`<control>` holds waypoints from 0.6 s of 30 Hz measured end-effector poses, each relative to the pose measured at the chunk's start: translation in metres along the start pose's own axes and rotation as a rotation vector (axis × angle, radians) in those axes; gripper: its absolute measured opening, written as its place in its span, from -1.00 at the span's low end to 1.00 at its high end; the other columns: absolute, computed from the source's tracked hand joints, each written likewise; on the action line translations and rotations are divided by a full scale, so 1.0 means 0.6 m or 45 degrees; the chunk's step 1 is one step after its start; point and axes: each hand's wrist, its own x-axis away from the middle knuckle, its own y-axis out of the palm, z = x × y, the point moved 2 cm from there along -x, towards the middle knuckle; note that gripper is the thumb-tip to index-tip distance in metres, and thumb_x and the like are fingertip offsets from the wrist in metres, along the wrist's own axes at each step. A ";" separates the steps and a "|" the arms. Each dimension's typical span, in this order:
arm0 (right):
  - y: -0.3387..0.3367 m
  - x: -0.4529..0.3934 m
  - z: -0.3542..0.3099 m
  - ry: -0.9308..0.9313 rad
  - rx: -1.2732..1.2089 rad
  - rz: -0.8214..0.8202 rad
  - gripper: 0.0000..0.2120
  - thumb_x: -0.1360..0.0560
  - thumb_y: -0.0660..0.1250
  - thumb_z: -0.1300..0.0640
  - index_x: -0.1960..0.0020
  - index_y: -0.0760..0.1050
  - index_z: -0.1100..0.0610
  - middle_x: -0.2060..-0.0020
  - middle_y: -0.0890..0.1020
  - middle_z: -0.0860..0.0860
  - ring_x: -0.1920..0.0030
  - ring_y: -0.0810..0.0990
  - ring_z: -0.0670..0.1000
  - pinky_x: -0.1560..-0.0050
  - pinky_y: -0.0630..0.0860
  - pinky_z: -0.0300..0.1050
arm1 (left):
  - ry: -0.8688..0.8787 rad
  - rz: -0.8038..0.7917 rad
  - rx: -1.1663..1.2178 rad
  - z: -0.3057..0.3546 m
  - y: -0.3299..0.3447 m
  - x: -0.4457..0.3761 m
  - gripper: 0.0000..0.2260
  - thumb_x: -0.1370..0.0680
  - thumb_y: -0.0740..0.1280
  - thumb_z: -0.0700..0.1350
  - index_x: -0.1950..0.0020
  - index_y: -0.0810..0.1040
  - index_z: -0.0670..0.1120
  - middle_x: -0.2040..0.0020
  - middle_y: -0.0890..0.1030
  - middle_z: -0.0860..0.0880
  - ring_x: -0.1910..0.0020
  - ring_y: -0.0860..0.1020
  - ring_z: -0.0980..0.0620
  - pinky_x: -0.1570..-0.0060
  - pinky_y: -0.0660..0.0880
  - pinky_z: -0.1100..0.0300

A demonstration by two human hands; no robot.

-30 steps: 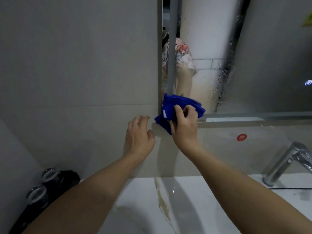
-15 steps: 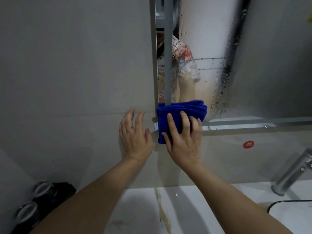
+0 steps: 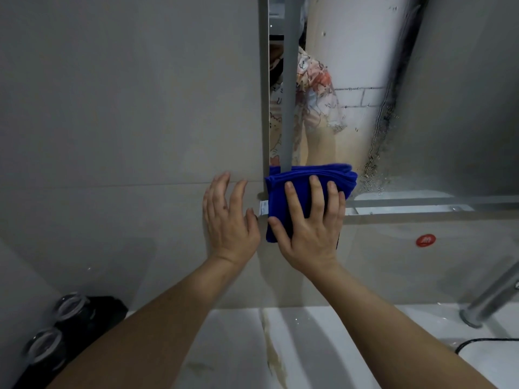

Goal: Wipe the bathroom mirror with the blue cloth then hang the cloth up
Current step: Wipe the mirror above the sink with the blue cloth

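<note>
**Cloth pressed flat at the mirror's bottom left corner**

Cloth [image 3: 306, 175], folded into a thick blue pad, sits at centre frame over the lower left corner of the mirror [image 3: 421, 108], half on the glass and half on the tile [image 3: 112, 122] below the frame. The right hand [image 3: 307, 223] lies on top of it with fingers spread and palm flat, pressing it to the surface and not pinching it; that flat hold likely spreads the pressure so the whole pad wipes at once. A white tag [image 3: 263, 207] sticks out at the pad's left edge.

The left hand [image 3: 229, 217] is open, fingers loosely apart, resting on the tile just beside the cloth and holding nothing (probably a brace for leaning over the sink [image 3: 323, 346]).

Dark specks and streaks run up the glass to the right of the cloth, so wiping looks barely begun; starting in a corner suggests a sweep across or upward. A tap [image 3: 488, 301] stands at lower right, and dark jars [image 3: 56, 327] sit at lower left. Nowhere to hang the cloth is in view
</note>
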 end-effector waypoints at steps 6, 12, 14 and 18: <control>0.015 0.008 0.004 -0.042 0.061 0.009 -0.43 -0.62 0.30 -0.17 -0.54 0.41 0.08 -0.54 0.29 0.23 -0.55 0.19 0.34 -0.58 0.09 0.32 | -0.009 0.011 0.033 0.004 0.003 0.003 -0.44 -0.41 0.40 -0.27 -0.41 0.42 -0.15 -0.49 0.33 -0.25 -0.52 0.26 -0.26 -0.47 0.23 -0.25; 0.034 -0.002 0.009 -0.078 0.100 0.049 -0.39 -0.60 0.33 -0.21 -0.57 0.36 0.01 -0.56 0.23 0.20 -0.59 0.09 0.29 -0.60 0.00 0.29 | 0.024 -0.003 0.043 -0.002 -0.004 -0.006 -0.48 -0.43 0.36 -0.25 -0.41 0.43 -0.17 -0.52 0.32 -0.26 -0.55 0.22 -0.25 -0.49 0.21 -0.26; 0.037 -0.015 0.008 -0.073 0.105 0.079 -0.36 -0.59 0.32 -0.23 -0.58 0.32 0.00 -0.56 0.23 0.21 -0.60 0.07 0.28 -0.61 -0.03 0.28 | 0.042 -0.004 0.038 -0.004 -0.008 -0.014 -0.47 -0.43 0.34 -0.25 -0.43 0.43 -0.16 -0.56 0.28 -0.24 -0.59 0.16 -0.23 -0.52 0.14 -0.24; 0.038 -0.046 0.001 -0.039 0.126 0.128 -0.34 -0.58 0.31 -0.25 -0.59 0.28 -0.01 -0.56 0.22 0.21 -0.58 0.12 0.31 -0.59 0.00 0.29 | 0.145 -0.014 0.010 -0.003 -0.014 -0.036 -0.37 -0.44 0.35 -0.27 -0.52 0.35 -0.08 -0.60 0.23 -0.19 -0.62 0.09 -0.19 -0.55 0.07 -0.25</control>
